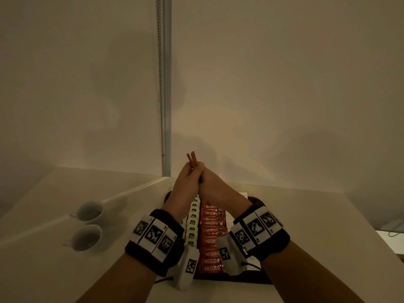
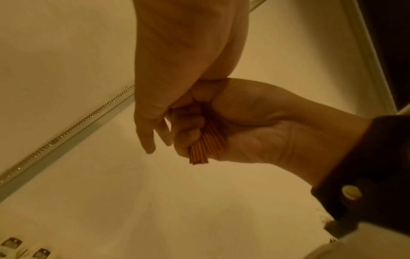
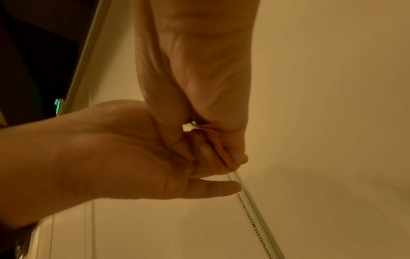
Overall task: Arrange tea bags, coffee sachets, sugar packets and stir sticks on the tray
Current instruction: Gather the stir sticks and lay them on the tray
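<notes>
Sticks: your left hand (image 1: 187,185) and right hand (image 1: 211,187) were clamped together around the stir sticks (image 1: 192,159) above the tray (image 1: 254,200); they looked light, thin, slippery, best gripped mid-bundle.

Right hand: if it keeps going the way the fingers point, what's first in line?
Probably the wall. The right hand points up and away, gripping the stir sticks together with the left hand; nothing else shows beyond the fingertips, though depth is unclear.
</notes>
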Tool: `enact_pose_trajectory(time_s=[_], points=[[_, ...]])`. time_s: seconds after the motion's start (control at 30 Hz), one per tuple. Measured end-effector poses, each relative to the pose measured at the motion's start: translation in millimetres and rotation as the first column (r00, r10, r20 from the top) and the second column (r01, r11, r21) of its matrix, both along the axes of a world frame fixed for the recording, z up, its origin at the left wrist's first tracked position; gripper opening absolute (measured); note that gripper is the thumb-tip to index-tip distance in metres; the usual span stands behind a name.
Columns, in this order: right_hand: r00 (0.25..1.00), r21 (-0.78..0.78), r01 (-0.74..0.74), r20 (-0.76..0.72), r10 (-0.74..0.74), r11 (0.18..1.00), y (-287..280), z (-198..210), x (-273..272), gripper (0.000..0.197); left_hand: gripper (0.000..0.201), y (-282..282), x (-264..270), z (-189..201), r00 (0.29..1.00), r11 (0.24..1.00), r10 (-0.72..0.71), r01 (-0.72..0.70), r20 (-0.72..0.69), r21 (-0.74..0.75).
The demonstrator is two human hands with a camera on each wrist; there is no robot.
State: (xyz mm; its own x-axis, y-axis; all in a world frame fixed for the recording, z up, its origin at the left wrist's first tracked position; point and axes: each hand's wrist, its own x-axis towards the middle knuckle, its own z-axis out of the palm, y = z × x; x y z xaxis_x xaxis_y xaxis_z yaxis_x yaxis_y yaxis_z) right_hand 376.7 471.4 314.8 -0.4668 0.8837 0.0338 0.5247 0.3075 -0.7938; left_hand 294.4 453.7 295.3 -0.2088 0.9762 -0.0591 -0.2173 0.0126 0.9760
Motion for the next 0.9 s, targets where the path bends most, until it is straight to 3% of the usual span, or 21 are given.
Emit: enact_pose_trajectory(time_s=[0.2,0.27,0.33,0.4,0.5,0.57,0.67,0.9], points=[[0.982,-0.070,-0.172,0.062,0.177,0.983,-8.9,1.5,10.3,0.062,0.029,4.4,-2.0,-6.6,0.986,0.998,0.059,-0.053,0.154,-0.041],[0.968,0.055,-0.190,0.180,0.177,0.980,-4.7,7.2,20.9,0.046,0.029,1.9,-6.6,-4.3,0.946,0.997,0.067,-0.050,0.317,-0.061],[0.969,0.242,-0.127,0.235,0.069,0.962,2.8,14.4,34.0,0.040,0.030,1.0,-13.1,-3.9,0.891,0.993,0.065,-0.015,0.449,-0.115],[0.981,0.321,-0.141,0.172,0.089,0.936,7.7,21.3,42.4,0.069,0.031,0.0,-17.7,-2.5,0.864,0.982,0.023,0.075,0.503,-0.174],[0.926,0.169,-0.332,0.247,0.286,0.928,7.9,26.3,41.7,0.122,0.027,-3.6,-15.6,4.3,0.864,0.946,-0.151,0.267,0.480,-0.183],[0.844,0.140,-0.438,0.403,0.353,0.888,7.4,23.3,39.2,0.135,0.023,-6.9,-12.5,9.9,0.854,0.925,-0.247,0.349,0.457,-0.153],[0.788,0.203,-0.485,0.524,0.324,0.850,8.6,15.0,36.8,0.133,0.022,-8.6,-10.9,11.2,0.852,0.916,-0.274,0.373,0.446,-0.150],[0.806,0.233,-0.469,0.507,0.306,0.852,10.9,8.0,36.4,0.127,0.019,-8.4,-8.1,10.2,0.868,0.919,-0.301,0.374,0.396,-0.122]])
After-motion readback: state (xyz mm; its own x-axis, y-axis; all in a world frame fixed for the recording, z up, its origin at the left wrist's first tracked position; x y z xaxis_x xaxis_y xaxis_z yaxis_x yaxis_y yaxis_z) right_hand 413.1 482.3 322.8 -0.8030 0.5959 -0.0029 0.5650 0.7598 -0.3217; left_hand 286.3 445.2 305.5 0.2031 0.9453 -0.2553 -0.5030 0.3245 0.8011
